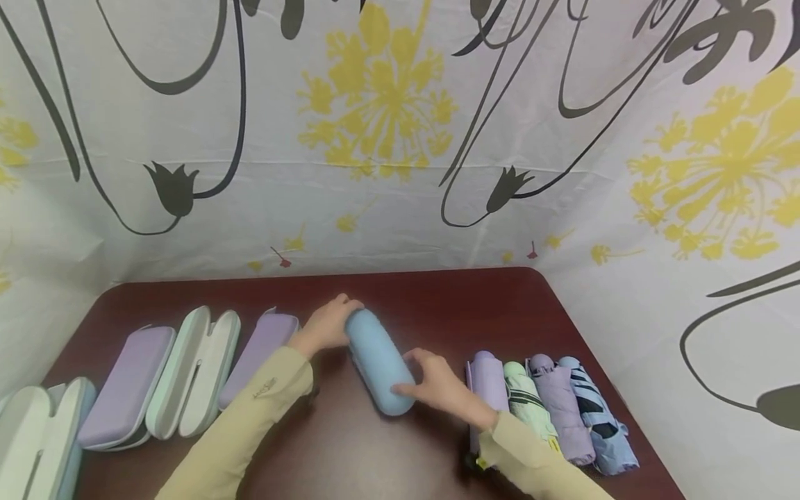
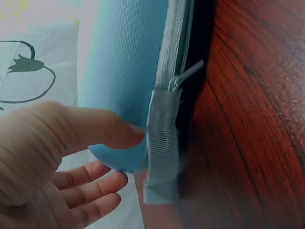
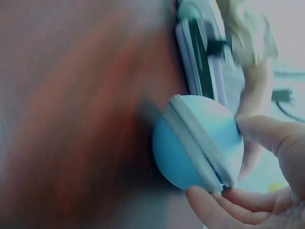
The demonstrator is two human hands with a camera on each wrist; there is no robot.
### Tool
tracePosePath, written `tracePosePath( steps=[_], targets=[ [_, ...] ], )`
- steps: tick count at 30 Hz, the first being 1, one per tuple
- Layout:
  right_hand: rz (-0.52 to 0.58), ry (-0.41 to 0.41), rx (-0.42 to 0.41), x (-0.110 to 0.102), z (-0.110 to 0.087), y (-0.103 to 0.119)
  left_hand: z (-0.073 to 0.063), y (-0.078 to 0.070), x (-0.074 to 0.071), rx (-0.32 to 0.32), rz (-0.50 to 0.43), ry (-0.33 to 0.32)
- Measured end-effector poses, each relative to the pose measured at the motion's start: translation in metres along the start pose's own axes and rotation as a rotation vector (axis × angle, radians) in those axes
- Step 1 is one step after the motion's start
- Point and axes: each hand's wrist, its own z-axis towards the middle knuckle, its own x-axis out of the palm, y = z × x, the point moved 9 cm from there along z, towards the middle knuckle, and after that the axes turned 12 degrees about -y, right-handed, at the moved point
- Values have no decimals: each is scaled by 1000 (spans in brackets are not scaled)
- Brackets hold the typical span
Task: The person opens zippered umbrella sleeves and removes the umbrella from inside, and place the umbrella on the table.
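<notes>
A blue zippered case (image 1: 379, 362) is between both hands over the middle of the table, slanting from far left to near right. My left hand (image 1: 328, 323) grips its far end. In the left wrist view the thumb lies on the blue shell (image 2: 121, 57) beside a grey fabric tab (image 2: 163, 138), with the fingers curled behind the end. My right hand (image 1: 439, 386) holds the near end. The right wrist view shows its thumb and fingers around the rounded end of the case (image 3: 167, 143), where the grey zipper runs across.
Left on the dark red table (image 1: 450, 298) are a closed purple case (image 1: 128, 389), an open mint case (image 1: 178, 371), another purple case (image 1: 259, 354) and an open pale blue case (image 1: 69, 437). Folded umbrellas, including a green one (image 1: 531, 403) and a blue striped one (image 1: 596, 417), lie right.
</notes>
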Motion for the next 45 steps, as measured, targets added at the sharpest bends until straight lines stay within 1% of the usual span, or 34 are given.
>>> tracePosePath(
  steps=[3,5,9,12,15,17,18,20,24,26,27,29,34,37,40,42,45],
  targets=[
    [47,-17,3,8,-7,6,2,1,5,-10,4,22],
    [79,-29,-5,13,-11,10,2,1,8,-2,11,27],
    [124,-59,-19,19,-15,17,3,-3,11,23,-9,7],
    [152,-62,-15,23,-17,19,2,-6,12,38,-30,-15],
    [169,-52,-19,25,-17,20,-1,-7,12,24,-52,-51],
    [162,-47,-36,25,-15,20,-5,-7,9,-22,-85,-87],
    [153,-46,-47,24,-15,21,-8,-7,8,-57,-109,-105],
    [142,-48,-79,22,-13,22,-15,-6,7,-159,-170,-136],
    [123,-60,-157,17,-9,27,-34,-3,11,-386,-299,-183],
    [114,-62,-196,17,-8,30,-42,-2,15,-466,-329,-192],
    [109,-63,-213,17,-8,32,-46,-3,16,-492,-336,-189],
    [95,-67,-237,17,-7,34,-51,-5,19,-521,-337,-175],
    [76,-80,-266,17,-5,37,-55,-7,19,-533,-326,-155],
    [78,-86,-280,18,-4,39,-57,-5,17,-554,-353,-147],
    [59,-98,-282,17,-2,39,-63,0,18,-613,-447,-131],
    [28,-114,-275,15,0,37,-68,4,19,-661,-541,-117],
    [-15,-145,-239,12,7,35,-76,11,22,-734,-686,-91]
  ],
)
